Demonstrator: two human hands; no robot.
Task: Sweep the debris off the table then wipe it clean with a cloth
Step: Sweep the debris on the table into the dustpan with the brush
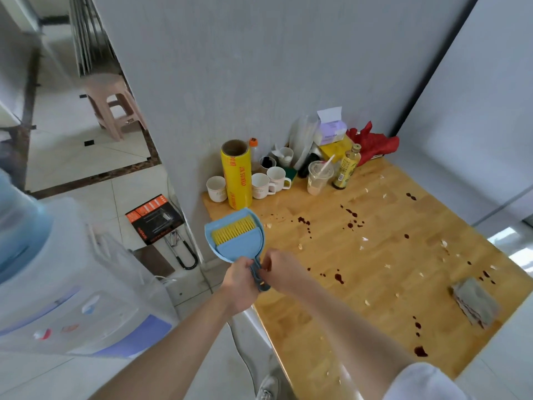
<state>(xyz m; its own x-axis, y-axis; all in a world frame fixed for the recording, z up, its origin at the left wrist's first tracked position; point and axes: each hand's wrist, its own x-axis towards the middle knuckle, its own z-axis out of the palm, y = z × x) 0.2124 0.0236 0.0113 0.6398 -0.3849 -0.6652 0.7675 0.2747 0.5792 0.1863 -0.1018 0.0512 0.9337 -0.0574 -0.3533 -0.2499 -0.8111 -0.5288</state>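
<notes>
You are looking down at a wooden table (375, 255) pushed into a corner of grey walls. Both your bare arms reach forward over its near left edge. Your left hand (239, 281) is wrapped around the dark blue handle of a light blue dustpan (235, 235), holding it up at the table's left edge. A brush with yellow bristles (234, 228) lies nested inside the pan. Your right hand (284, 269) is at the same handle with its fingers curled in toward it; it seems to be pinching the brush's handle, though the fingertips are hidden behind the left hand, so you cannot be sure of the grasp.

The tabletop is scattered with pale bits of debris (364, 239) and spattered with dark red spots (339, 278), from the middle out toward the right edge. A folded grey cloth (476, 304) lies flat near the right edge, well apart from your hands.

Along the back wall stands a cluster of things: a tall yellow roll of cling film (236, 176), several white mugs (261, 185), a clear plastic cup with a straw (318, 176), a yellowish bottle (347, 166), a tissue box (331, 131) and a red bag (375, 144) in the corner.

To your left, on the tiled floor, stands a water dispenser (66, 284), with a pink plastic stool (111, 105) farther off.
</notes>
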